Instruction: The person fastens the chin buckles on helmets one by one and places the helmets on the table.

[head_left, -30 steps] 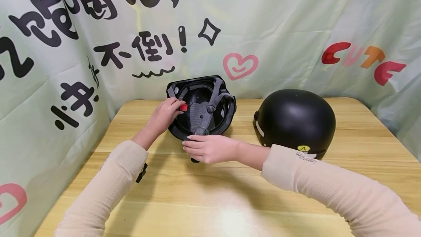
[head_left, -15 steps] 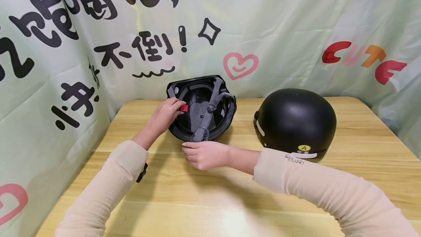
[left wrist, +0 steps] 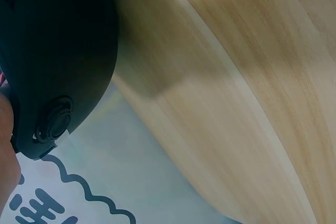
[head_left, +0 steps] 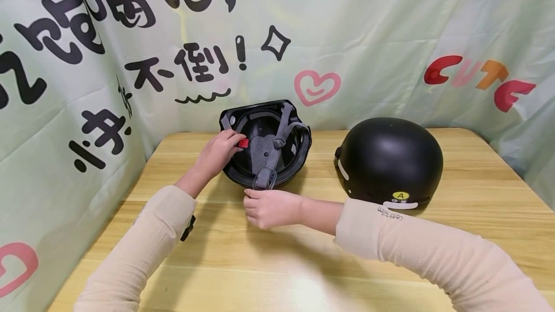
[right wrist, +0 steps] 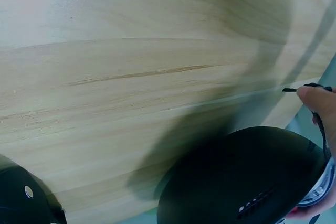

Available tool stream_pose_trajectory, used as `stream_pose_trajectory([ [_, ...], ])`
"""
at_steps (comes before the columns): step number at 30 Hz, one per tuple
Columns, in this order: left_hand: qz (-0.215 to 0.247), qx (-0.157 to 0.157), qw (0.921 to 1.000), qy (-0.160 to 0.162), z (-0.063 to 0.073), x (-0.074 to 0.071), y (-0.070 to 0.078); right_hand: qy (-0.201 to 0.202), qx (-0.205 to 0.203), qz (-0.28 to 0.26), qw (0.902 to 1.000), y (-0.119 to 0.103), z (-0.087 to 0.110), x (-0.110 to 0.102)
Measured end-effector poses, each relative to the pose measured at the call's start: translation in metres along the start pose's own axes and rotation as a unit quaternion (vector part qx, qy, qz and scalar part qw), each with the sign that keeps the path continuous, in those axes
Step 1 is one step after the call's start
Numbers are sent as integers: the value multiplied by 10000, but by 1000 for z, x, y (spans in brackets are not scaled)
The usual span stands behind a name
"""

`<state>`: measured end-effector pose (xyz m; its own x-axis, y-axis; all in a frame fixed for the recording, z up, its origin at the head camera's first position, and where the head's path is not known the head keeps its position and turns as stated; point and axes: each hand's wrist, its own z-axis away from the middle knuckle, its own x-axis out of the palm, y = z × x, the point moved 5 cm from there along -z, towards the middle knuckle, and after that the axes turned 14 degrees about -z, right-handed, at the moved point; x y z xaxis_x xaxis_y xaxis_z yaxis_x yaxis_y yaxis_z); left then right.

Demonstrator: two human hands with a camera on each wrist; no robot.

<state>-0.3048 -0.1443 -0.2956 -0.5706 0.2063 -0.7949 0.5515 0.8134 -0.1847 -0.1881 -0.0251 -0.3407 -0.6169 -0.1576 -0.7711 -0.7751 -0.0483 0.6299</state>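
Observation:
A black helmet (head_left: 300,162) lies at the back of the table with its opening towards me. My left hand (head_left: 218,150) reaches over its left rim and pinches a red buckle (head_left: 244,143) at the fingertips. Grey webbing, the chin strap (head_left: 272,160), runs down the inside to a clear oval chin piece (head_left: 264,178) at the near rim. Just below it, my right hand (head_left: 273,209) pinches the strap; a black strap end (right wrist: 289,90) pokes out past the thumb in the right wrist view. In the left wrist view only an edge of the hand (left wrist: 7,156) shows.
A second black helmet (head_left: 390,155) stands dome-up to the right, with a yellow sticker. Under both is a wooden table (head_left: 243,273). A printed cloth curtain (head_left: 368,23) hangs close behind and on both sides. A small black clip (head_left: 188,228) shows beside the left sleeve.
My right hand has moved down and towards me, off the near rim, drawing the strap and clear chin piece forward. My left hand and both helmets have stayed put.

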Motion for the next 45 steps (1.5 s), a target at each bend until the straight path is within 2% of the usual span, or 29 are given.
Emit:
stream_pose_trajectory([
  [4,-125,107,9999,43,0,0,0,110,-54,-32,9999,-2,0,-7],
  [12,-213,294,9988,329,2,-1,2,588,-52,67,9982,-5,0,-20],
  [18,-74,206,9995,218,2,1,1,916,281,-46,9954,2,6,-30],
  [23,-102,92,9999,82,3,2,0,1559,586,-380,9853,10,13,-37],
  [27,-37,83,9999,45,3,2,0,2153,960,-710,9692,17,19,-43],
  [31,18,62,10000,43,3,2,-1,2657,1428,-1149,9465,24,24,-45],
  [35,64,42,10000,11,2,3,-1,3241,1904,-1661,9117,29,32,-44],
  [38,105,18,9999,3,2,3,-1,3538,2227,-1965,8869,33,37,-43],
  [45,205,-91,9997,-74,1,2,1,3819,2825,-2472,8445,44,46,-36],
])
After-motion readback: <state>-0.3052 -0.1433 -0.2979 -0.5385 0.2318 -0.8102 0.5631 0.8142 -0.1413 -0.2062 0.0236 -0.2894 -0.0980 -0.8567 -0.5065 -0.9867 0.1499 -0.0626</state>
